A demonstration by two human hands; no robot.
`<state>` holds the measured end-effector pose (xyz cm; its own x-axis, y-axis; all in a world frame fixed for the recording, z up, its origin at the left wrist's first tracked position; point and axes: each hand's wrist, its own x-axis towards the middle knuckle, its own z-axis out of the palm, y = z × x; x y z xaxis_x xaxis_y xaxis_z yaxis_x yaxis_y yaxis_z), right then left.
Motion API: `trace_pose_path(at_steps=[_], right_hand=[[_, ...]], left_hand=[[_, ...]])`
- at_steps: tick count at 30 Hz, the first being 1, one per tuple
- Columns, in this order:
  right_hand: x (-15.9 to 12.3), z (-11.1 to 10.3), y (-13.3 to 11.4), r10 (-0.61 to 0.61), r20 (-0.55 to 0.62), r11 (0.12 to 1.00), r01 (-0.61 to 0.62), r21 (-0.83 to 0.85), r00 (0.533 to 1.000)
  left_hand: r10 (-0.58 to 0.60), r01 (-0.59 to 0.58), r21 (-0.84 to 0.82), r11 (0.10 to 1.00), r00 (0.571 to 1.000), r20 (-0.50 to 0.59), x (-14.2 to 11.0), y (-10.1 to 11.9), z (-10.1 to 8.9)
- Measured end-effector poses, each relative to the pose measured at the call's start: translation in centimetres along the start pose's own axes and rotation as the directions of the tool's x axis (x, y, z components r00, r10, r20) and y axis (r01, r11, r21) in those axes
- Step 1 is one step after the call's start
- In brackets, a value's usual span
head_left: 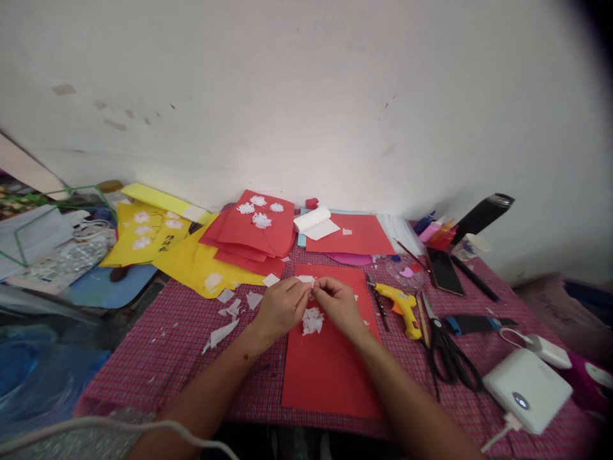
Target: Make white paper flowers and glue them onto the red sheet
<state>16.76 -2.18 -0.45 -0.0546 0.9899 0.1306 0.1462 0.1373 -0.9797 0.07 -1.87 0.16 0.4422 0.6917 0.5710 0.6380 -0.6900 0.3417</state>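
The white paper piece (305, 279) is located between your two hands, above the upper part of the red sheet (330, 377). Your left hand (283, 308) and right hand (339, 306) are together, fingertips pinched on the piece. The exact finger contact is too small to resolve.

Directly below your fingertips, the white paper flower (313, 321) lies on the red sheet. From the flower, the sheet's red surface runs between your forearms to its near edge, just short of the table edge.

Left of your left hand, torn white scraps (223, 333) lie on the checked tablecloth (143, 358); the cloth continues from them to the near left edge.

Right of your right hand, in order outward: dark pen (382, 310), near the sheet's right edge; yellow glue gun (401, 308); black-handled scissors (447, 351); blue-handled cutter (474, 324). The white power bank (527, 390) lies farther out, toward you. Clearance on this side is narrow.

Beyond your hands, the red paper stack (251, 239) bears four white flowers (261, 220). Beside it, the white paper roll (313, 219) rests partly over another red sheet.
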Motion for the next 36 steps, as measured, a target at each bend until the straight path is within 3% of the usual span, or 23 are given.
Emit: trace_pose_path(at_steps=[12, 16, 23, 36], right_hand=[[-0.1, 0.1, -0.6, -0.007, -0.008, 1.000, 0.007, -0.019, 1.000], [-0.2, 0.1, -0.7, -0.035, -0.016, 0.997, 0.034, -0.062, 0.999], [-0.4, -0.2, -0.9, -0.107, 0.022, 0.986, 0.109, -0.129, 0.994], [-0.3, 0.1, -1.3, -0.118, -0.026, 0.972, 0.110, -0.207, 0.993]], left_hand=[[-0.026, 0.026, 0.008, 1.000, 1.000, 0.009, 0.0, 0.0, 0.0], [-0.092, 0.091, -0.120, 0.989, 0.996, 0.000, 0.3, 0.2, -0.1], [-0.265, 0.254, -0.373, 0.892, 0.964, 0.024, 1.0, 0.7, -0.7], [-0.189, 0.186, -0.296, 0.937, 0.982, 0.018, 0.7, 0.5, -0.3]])
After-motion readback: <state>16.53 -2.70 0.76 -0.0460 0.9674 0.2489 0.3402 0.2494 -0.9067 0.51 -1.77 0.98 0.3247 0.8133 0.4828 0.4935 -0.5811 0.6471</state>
